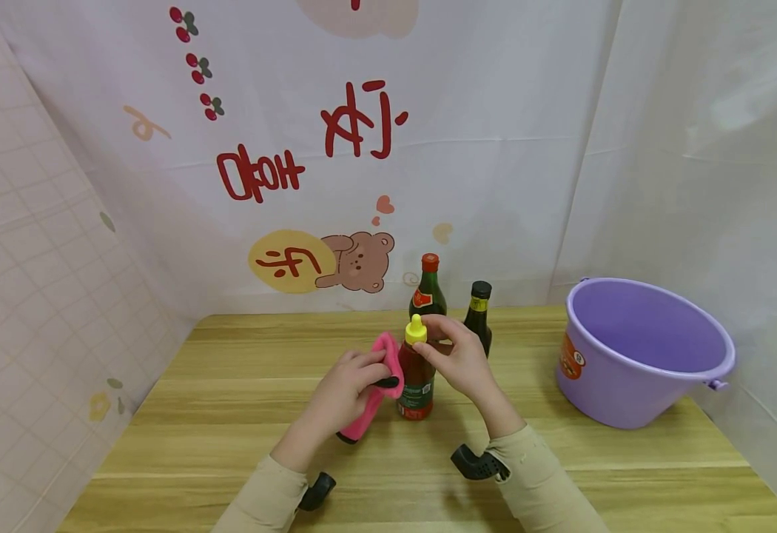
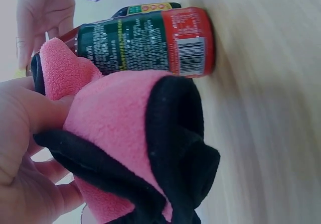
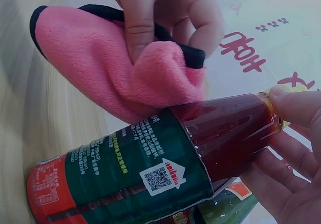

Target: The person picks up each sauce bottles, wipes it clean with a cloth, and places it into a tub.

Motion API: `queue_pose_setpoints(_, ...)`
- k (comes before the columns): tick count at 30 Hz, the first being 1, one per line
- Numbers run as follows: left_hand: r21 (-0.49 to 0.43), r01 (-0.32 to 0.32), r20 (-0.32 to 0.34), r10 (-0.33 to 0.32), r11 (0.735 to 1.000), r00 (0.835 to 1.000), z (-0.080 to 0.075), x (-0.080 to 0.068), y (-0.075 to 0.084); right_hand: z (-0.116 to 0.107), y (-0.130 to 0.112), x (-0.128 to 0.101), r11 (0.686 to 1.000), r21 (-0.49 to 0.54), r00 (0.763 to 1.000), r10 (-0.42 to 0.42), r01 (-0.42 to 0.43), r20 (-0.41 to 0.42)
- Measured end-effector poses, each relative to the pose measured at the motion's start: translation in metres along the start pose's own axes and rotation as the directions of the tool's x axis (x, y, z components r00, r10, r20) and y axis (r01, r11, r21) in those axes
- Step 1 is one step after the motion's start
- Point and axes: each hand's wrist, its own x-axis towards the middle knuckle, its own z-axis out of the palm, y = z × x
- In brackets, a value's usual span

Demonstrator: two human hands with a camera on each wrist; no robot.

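Observation:
A red sauce bottle [image 1: 416,381] with a yellow cap [image 1: 416,330] and green label stands on the wooden table [image 1: 229,444]. My right hand [image 1: 453,357] pinches its cap and neck; the bottle [image 3: 150,169] fills the right wrist view, the fingers [image 3: 296,106] on the cap. My left hand [image 1: 347,389] grips a folded pink cloth with black trim [image 1: 375,389] and presses it against the bottle's left shoulder. In the left wrist view the cloth [image 2: 125,133] lies against the bottle [image 2: 145,43].
Two dark glass bottles stand just behind: one with a red cap [image 1: 428,292], one with a black cap [image 1: 479,311]. A purple plastic bucket [image 1: 641,352] sits at the right. A printed white sheet hangs behind the table, tiled wall at left.

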Motion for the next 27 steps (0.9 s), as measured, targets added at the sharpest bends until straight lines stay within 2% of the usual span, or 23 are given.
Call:
queue_pose_setpoints(4, 0.001, -0.005, 0.005, 0.005, 1.0, 1.0, 0.003, -0.004, -0.001, 0.0, 0.0, 0.0, 1.0, -0.002, 1.0, 0.0, 0.0, 0.001)
queue_pose_setpoints(12, 0.018, -0.012, 0.104, 0.01, 1.0, 0.994, 0.013, -0.011, -0.005, 0.0, 0.0, -0.001, 1.0, 0.001, 1.0, 0.008, -0.008, 0.004)
queue_pose_setpoints(19, 0.023, -0.032, 0.144, 0.028, 0.999, 0.989, 0.019, -0.012, -0.008, 0.0, 0.0, 0.0, 1.0, 0.013, 1.0, -0.003, 0.003, -0.003)
queue_pose_setpoints(22, 0.045, -0.029, 0.201, 0.019, 0.999, 0.979, 0.02, -0.011, -0.009, 0.0, 0.001, 0.0, 1.0, 0.016, 1.0, -0.006, 0.006, -0.001)
queue_pose_setpoints(27, 0.091, -0.023, 0.309, -0.007, 0.996, 0.951, 0.023, -0.01, -0.01, 0.0, 0.001, -0.001, 1.0, 0.019, 1.0, -0.009, 0.009, -0.001)
